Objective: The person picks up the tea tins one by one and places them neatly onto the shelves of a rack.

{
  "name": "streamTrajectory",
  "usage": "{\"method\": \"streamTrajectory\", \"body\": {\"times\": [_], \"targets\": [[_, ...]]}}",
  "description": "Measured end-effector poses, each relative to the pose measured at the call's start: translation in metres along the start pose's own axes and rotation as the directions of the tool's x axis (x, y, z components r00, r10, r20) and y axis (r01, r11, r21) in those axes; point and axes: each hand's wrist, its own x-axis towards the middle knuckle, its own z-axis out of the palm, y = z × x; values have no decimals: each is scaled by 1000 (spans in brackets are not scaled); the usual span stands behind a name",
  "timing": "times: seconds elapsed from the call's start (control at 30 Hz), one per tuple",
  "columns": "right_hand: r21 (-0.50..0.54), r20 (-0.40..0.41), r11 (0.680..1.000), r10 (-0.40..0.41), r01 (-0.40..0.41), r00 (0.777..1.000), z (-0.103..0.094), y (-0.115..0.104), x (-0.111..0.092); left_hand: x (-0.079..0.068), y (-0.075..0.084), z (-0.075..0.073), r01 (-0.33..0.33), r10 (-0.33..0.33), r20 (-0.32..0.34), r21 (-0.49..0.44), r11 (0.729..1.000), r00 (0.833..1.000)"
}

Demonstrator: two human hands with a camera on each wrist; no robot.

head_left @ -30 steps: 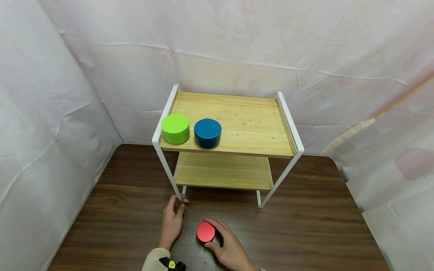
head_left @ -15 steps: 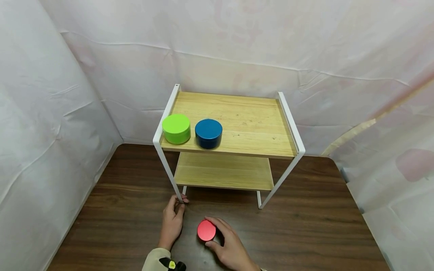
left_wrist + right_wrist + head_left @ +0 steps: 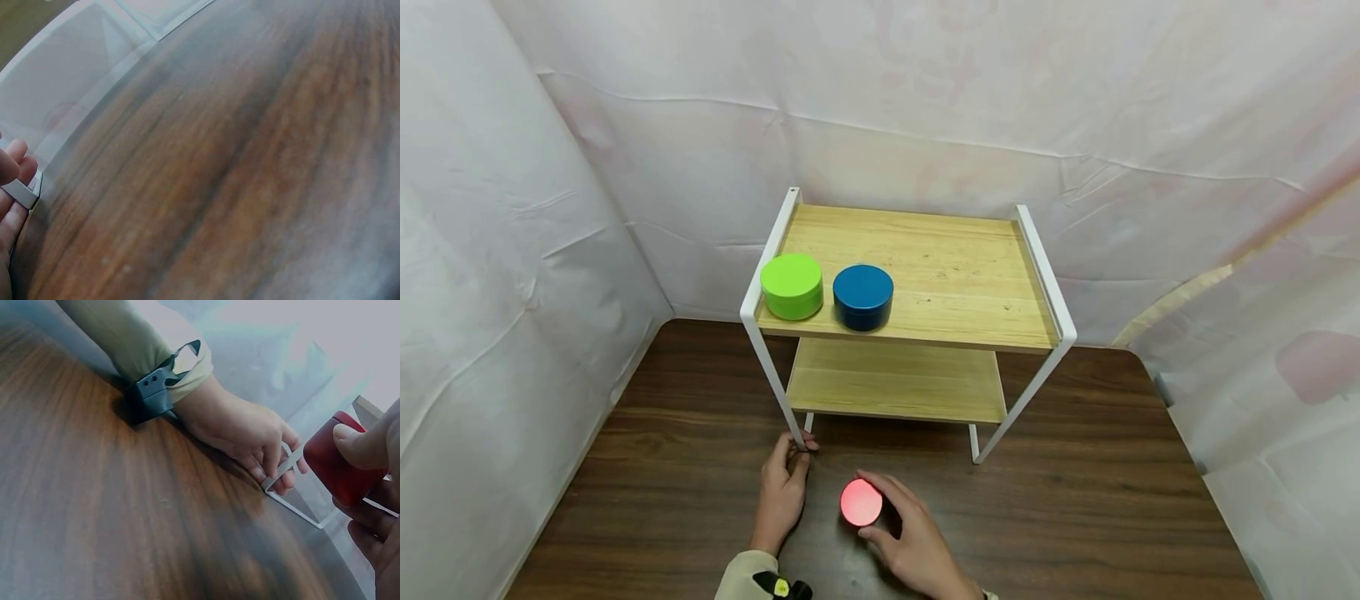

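My right hand (image 3: pixel 917 546) holds a small round red tin (image 3: pixel 861 502) between thumb and fingers, in front of the two-tier shelf. In the right wrist view the red tin (image 3: pixel 340 459) is tilted, with my thumb against its side and fingers beneath. My left hand (image 3: pixel 784 492) grips the foot of the shelf's front left white leg (image 3: pixel 772 375); the right wrist view shows the left hand's fingers (image 3: pixel 272 459) curled round that frame. On the wooden top board (image 3: pixel 955 283) stand a green round tin (image 3: pixel 792 287) and, just right of it, a dark blue round tin (image 3: pixel 863 298).
A lower wooden board (image 3: pixel 895 379) sits between the shelf's white legs. Dark wood tabletop (image 3: pixel 1097 500) extends around it. Pale sheeting (image 3: pixel 925 100) hangs behind and at both sides. A black band (image 3: pixel 150 394) is strapped over my left sleeve.
My right hand has carried the red tin slightly forward and right, and its lid catches more light. My left hand stays at the leg.
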Motion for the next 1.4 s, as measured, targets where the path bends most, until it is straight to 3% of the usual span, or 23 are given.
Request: {"method": "streamTrajectory", "body": {"times": [0.7, 1.07, 1.4], "targets": [[17, -26, 995, -94, 94, 995, -14, -18, 15, -1, 1, 0, -19, 19, -9, -23, 1000, 1000], [57, -1, 996, -70, 70, 998, -21, -24, 20, 2, 3, 1, -25, 24, -6, -30, 999, 1000], [13, -42, 988, -156, 157, 987, -26, -26, 23, 1, 2, 1, -19, 18, -20, -26, 999, 1000]]}}
